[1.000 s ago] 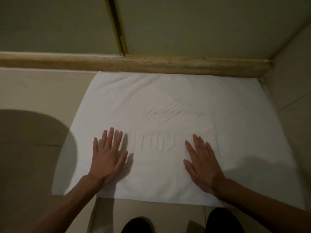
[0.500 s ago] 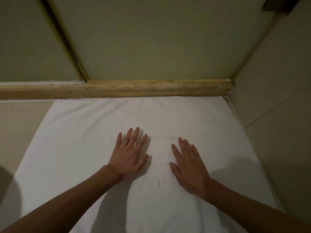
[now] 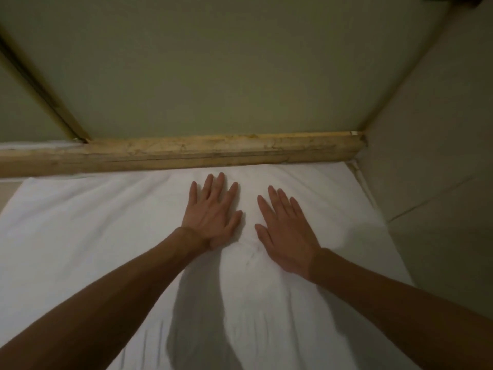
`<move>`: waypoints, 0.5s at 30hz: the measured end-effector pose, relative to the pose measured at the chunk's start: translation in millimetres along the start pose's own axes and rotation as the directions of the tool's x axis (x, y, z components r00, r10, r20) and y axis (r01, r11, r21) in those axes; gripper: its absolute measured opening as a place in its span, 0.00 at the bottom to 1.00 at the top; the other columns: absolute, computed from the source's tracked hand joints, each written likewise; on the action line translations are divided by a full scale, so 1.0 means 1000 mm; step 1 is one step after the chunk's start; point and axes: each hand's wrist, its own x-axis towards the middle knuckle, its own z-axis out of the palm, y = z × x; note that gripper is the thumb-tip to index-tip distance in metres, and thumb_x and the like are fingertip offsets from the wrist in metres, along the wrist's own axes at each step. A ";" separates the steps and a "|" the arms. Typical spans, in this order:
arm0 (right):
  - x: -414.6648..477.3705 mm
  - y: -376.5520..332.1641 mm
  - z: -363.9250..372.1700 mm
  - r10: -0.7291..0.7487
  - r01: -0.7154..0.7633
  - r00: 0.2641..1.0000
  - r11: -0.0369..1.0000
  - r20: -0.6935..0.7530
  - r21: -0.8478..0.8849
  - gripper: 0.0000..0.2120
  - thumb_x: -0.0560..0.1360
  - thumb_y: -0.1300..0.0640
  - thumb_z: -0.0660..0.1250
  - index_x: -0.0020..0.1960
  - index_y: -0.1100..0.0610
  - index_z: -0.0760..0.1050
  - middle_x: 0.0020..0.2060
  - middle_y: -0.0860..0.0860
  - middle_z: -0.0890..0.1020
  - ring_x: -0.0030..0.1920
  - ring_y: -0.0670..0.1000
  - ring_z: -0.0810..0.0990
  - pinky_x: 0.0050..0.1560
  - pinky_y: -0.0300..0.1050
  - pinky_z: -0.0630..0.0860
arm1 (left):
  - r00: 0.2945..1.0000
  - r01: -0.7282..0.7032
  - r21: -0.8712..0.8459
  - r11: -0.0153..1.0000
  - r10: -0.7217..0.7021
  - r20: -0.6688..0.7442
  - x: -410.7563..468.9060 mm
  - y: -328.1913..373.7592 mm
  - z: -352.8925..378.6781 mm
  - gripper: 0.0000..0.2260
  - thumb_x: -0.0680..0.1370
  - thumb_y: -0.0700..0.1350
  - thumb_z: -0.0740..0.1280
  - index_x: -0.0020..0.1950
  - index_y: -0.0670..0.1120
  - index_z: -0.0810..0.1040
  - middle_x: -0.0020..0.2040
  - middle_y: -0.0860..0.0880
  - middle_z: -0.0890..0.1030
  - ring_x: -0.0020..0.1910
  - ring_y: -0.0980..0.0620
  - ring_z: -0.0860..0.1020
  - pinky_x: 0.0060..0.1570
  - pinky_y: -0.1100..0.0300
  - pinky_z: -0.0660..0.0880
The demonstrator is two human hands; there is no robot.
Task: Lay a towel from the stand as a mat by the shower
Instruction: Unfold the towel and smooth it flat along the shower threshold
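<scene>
White terry cloth fills the floor in front of you: the towel (image 3: pixel 80 249) lies spread flat on pale floor tile (image 3: pixel 10 186), its far edge pressed up against the worn, yellowed stone threshold (image 3: pixel 186 153) of the shower. Above that curb rise the frosted shower panels (image 3: pixel 213 70), split by a brass-coloured frame strip (image 3: pixel 40 89) at the left, and a beige tiled wall (image 3: pixel 440 156) closes the right side, with the towel's right edge running just beside it. Its long axis runs left to right, parallel to the curb. Your left hand (image 3: pixel 212 217) and right hand (image 3: pixel 286 233) rest palm down on the cloth, fingers spread, gripping nothing, near the far edge, with small wrinkles between them.
</scene>
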 end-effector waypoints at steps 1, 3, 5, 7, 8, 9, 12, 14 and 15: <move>0.008 0.004 -0.001 0.004 -0.004 1.000 1.000 -0.007 -0.006 0.29 0.80 0.44 0.41 0.77 0.53 0.42 0.77 0.56 0.43 0.77 0.55 0.41 0.74 0.51 0.39 | 1.000 -0.009 -0.004 1.000 0.009 0.000 0.007 0.004 0.000 0.31 0.78 0.64 0.42 0.77 0.52 0.39 0.77 0.44 0.37 0.75 0.44 0.35 0.72 0.41 0.37; 0.025 0.011 -0.001 0.008 -0.008 1.000 1.000 -0.014 -0.013 0.29 0.80 0.44 0.41 0.77 0.54 0.42 0.77 0.56 0.43 0.77 0.55 0.41 0.74 0.51 0.38 | 1.000 -0.023 -0.013 1.000 0.023 0.003 0.018 0.011 0.002 0.30 0.78 0.63 0.40 0.77 0.53 0.40 0.78 0.45 0.38 0.75 0.44 0.35 0.72 0.40 0.38; 0.040 0.020 0.001 0.014 -0.014 1.000 1.000 -0.008 -0.013 0.29 0.80 0.44 0.42 0.77 0.54 0.42 0.77 0.56 0.43 0.77 0.54 0.41 0.74 0.51 0.38 | 1.000 -0.016 0.001 1.000 0.016 0.002 0.027 0.015 0.006 0.30 0.78 0.63 0.39 0.77 0.53 0.39 0.78 0.45 0.38 0.75 0.44 0.34 0.72 0.40 0.38; 0.051 0.032 0.004 0.022 -0.022 1.000 1.000 0.011 -0.021 0.29 0.80 0.44 0.43 0.77 0.54 0.42 0.77 0.55 0.43 0.77 0.53 0.40 0.75 0.52 0.38 | 1.000 -0.002 0.018 1.000 0.003 -0.013 0.030 0.015 0.011 0.31 0.76 0.64 0.37 0.77 0.54 0.38 0.78 0.46 0.37 0.75 0.44 0.34 0.72 0.39 0.38; 0.054 0.038 0.006 0.024 -0.023 0.999 0.999 0.022 -0.030 0.29 0.80 0.43 0.42 0.77 0.54 0.41 0.77 0.55 0.42 0.77 0.53 0.40 0.75 0.52 0.38 | 1.000 0.000 0.017 1.000 0.001 -0.019 0.031 0.013 0.013 0.31 0.76 0.65 0.36 0.77 0.54 0.37 0.77 0.46 0.37 0.75 0.45 0.34 0.72 0.39 0.38; 0.055 0.044 0.009 0.030 -0.029 0.999 0.999 0.031 -0.033 0.29 0.80 0.43 0.42 0.77 0.53 0.41 0.77 0.54 0.42 0.77 0.51 0.39 0.75 0.52 0.37 | 1.000 -0.002 0.012 1.000 0.002 -0.027 0.031 0.012 0.016 0.32 0.75 0.65 0.36 0.77 0.55 0.37 0.77 0.47 0.37 0.75 0.45 0.33 0.72 0.39 0.38; 0.055 0.058 0.016 0.093 -0.094 0.995 0.995 0.033 0.015 0.29 0.80 0.42 0.41 0.77 0.52 0.39 0.77 0.52 0.40 0.76 0.49 0.37 0.73 0.48 0.34 | 0.999 -0.014 -0.003 1.000 0.014 -0.046 0.032 0.009 0.019 0.32 0.75 0.67 0.35 0.76 0.56 0.37 0.77 0.48 0.37 0.75 0.46 0.33 0.72 0.39 0.37; 0.055 0.064 0.018 0.115 -0.115 0.993 0.993 0.020 0.025 0.29 0.80 0.42 0.42 0.77 0.52 0.40 0.77 0.52 0.41 0.76 0.49 0.38 0.73 0.46 0.34 | 0.998 -0.020 -0.003 1.000 0.020 -0.058 0.032 0.008 0.020 0.32 0.75 0.67 0.35 0.76 0.57 0.37 0.77 0.48 0.37 0.75 0.47 0.33 0.72 0.40 0.37; 0.055 0.067 0.018 0.121 -0.121 0.993 0.992 0.012 0.023 0.29 0.80 0.43 0.42 0.77 0.53 0.41 0.77 0.52 0.42 0.76 0.49 0.39 0.73 0.45 0.35 | 0.998 -0.023 -0.004 1.000 0.023 -0.066 0.032 0.007 0.020 0.32 0.75 0.67 0.36 0.77 0.56 0.38 0.78 0.48 0.38 0.75 0.47 0.33 0.72 0.40 0.37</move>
